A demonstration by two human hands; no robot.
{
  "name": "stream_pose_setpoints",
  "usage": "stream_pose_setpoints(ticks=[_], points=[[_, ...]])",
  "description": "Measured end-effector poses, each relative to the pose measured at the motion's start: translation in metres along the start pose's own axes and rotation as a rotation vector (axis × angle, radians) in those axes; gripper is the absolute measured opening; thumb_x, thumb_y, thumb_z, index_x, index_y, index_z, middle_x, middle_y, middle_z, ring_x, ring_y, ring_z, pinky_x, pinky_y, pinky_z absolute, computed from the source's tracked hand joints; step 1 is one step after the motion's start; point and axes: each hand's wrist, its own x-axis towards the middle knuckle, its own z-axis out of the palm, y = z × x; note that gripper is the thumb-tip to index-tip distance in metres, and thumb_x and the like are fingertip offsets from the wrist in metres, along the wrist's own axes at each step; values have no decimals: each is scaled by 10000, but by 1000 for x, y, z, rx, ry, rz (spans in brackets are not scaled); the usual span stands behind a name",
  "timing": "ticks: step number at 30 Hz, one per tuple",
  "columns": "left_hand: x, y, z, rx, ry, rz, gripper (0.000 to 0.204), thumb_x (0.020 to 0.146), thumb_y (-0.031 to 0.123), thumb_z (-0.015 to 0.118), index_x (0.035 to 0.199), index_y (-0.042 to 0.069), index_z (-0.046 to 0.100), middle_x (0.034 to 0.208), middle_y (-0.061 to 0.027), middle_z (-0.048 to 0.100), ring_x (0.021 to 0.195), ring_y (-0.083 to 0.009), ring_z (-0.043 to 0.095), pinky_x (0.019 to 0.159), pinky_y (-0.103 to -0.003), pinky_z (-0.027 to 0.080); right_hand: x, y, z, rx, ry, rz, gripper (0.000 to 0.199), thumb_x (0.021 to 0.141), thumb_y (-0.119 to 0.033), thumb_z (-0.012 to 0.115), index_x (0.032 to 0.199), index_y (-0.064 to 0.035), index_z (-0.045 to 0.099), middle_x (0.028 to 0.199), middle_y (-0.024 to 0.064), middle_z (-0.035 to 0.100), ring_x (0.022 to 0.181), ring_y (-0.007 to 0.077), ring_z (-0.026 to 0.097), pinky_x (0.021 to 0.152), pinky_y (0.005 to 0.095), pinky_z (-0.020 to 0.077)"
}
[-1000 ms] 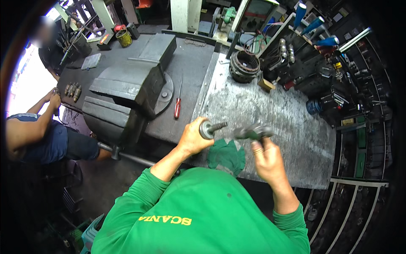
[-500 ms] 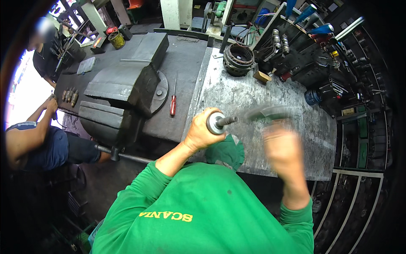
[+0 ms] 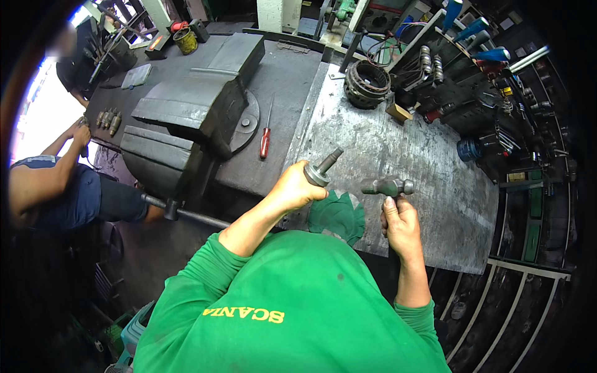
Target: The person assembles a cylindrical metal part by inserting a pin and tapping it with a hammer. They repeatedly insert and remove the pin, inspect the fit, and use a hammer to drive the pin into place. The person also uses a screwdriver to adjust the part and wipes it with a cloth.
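Observation:
My left hand point(image 3: 296, 189) is wrapped round a round metal part with a stepped shaft point(image 3: 329, 160) that points up and to the right. Most of its body is hidden in my palm. In my right hand point(image 3: 403, 227) is a ball-peen hammer point(image 3: 388, 186), gripped close below its head, with the head lying crosswise a short way right of the shaft. Between my hands, at the near edge of the metal-topped bench point(image 3: 435, 205), lies a green cloth piece point(image 3: 337, 216) with a jagged edge.
A large bench vise point(image 3: 186, 102) stands on the left, its handle point(image 3: 199, 217) jutting toward me. Beside it lies a red-handled screwdriver point(image 3: 265, 143). A ring-shaped metal housing point(image 3: 367, 84) sits at the back, near a tool rack point(image 3: 472, 87). Another person point(image 3: 56, 180) works at far left.
The hammer and my right hand, blurred before, have come lower and now look still. The shaft in my left hand has tilted more upright. The whole view has shifted slightly.

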Motion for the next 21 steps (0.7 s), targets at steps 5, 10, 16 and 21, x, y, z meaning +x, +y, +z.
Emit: stream_pose_setpoints(ticks=[5,10,16,21], points=[[-5,0,-1,-177,-105,-70,651,653,230,930,1164,-53,643,972,-114,718,928,-205,687,864,-358,556,0,25,9,-24,23,48,353,1090,-298,621,922,12,635,660,-10,541,592,89,479,532,332,413],[-19,14,-4,-227,11,192,701,679,203,966,1259,-6,631,1041,-84,715,991,-172,671,940,-344,539,-4,29,3,-37,52,4,340,1085,-306,625,1059,30,674,661,-5,542,590,83,474,529,328,404],[-27,20,-8,-98,50,272,758,679,179,964,1326,14,605,1162,-104,717,1097,-172,674,1015,-358,531,-11,17,-3,-130,68,-58,359,1070,-262,635,1239,52,676,805,91,671,703,147,572,666,369,501],[-26,5,-2,-267,-28,180,785,691,146,946,1362,22,558,1131,-97,729,1069,-184,699,989,-351,549,-19,9,-6,-256,62,-95,343,1059,-224,639,1246,62,672,947,161,739,842,192,651,812,394,541]])
